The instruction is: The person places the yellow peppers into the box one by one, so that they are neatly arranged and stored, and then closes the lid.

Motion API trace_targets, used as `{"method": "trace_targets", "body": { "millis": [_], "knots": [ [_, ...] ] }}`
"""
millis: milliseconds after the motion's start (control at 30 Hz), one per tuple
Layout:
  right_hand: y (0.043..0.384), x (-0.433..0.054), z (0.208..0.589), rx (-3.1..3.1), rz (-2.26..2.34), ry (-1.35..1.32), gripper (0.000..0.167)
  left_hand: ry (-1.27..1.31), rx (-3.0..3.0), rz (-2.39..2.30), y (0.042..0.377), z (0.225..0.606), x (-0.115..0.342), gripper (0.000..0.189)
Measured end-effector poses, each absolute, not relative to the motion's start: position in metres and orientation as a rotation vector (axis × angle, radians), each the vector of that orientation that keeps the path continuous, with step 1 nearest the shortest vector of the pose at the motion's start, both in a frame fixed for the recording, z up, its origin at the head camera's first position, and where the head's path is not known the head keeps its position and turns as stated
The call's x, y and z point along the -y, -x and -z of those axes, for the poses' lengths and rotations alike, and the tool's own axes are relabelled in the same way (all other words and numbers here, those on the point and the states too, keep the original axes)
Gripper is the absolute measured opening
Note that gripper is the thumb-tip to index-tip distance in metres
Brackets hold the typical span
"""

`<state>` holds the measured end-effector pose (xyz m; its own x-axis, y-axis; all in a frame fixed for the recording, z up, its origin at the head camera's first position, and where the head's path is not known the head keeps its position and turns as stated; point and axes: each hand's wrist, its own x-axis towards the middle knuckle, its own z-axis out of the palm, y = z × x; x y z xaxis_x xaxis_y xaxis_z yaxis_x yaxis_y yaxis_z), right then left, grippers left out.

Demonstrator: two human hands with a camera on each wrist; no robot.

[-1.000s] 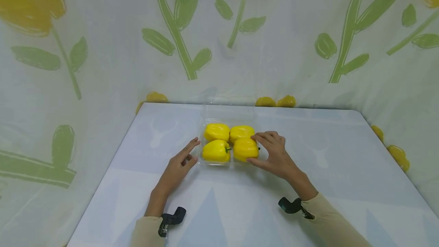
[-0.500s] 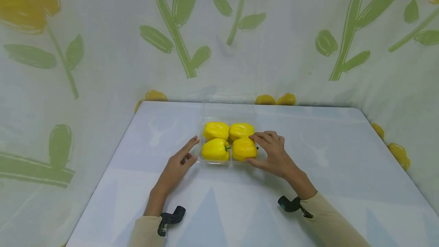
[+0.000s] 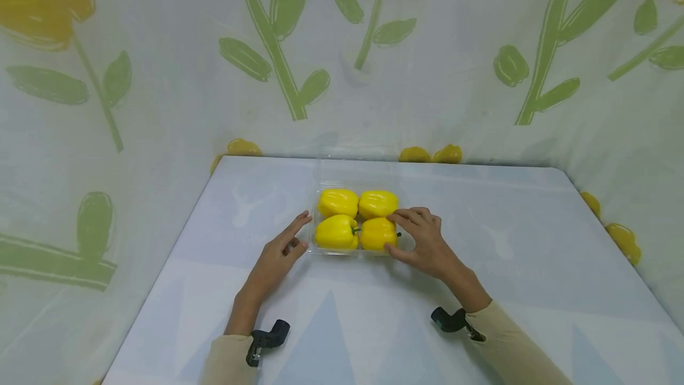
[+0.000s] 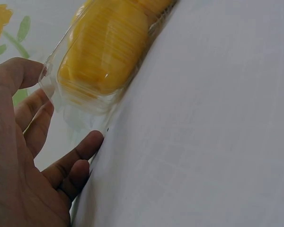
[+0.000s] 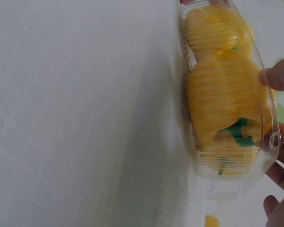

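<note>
L hand point(image 3: 274, 260), fingers loosely spread, touches the clear box point(image 3: 333, 252) twd the counter's point(image 3: 513, 302) far edge, prob. steadying it. R hand point(image 3: 426, 243) pinches the near-right pepper point(image 3: 378, 234) inside, prob. to settle it snugly.

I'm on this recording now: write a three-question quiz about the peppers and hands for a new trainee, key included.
1. How many yellow peppers sit in the clear container?
2. True or false: the left hand is gripping a pepper.
3. In the head view, which pepper do the right hand's thumb and fingers reach around?
A) back left
B) front left
C) front right

Key:
1. Four.
2. False; it is at the container's left edge.
3. C, the front-right pepper.
</note>
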<state>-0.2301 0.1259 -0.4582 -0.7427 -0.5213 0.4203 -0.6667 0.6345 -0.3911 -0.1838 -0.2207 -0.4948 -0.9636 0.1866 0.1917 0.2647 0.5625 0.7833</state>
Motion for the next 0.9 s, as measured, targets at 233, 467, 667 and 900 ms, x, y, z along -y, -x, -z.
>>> {"method": "trace_targets", "body": {
  "millis": [233,467,667,900],
  "knots": [
    [0.229,-0.125,0.457,2.627,-0.808,-0.956,0.059,0.391,2.688,1.365,0.185,0.494,0.222,0.051],
    [0.225,-0.134,0.467,2.564,-1.097,-0.826,0.052,0.384,2.695,1.376,0.184,0.497,0.219,0.052],
    [0.229,-0.139,0.476,2.478,-1.248,-0.559,0.038,0.387,2.698,1.362,0.183,0.495,0.22,0.052],
    [0.242,-0.149,0.497,2.401,-1.516,-0.19,0.03,0.398,2.684,1.37,0.183,0.496,0.219,0.051]
  ]
}}
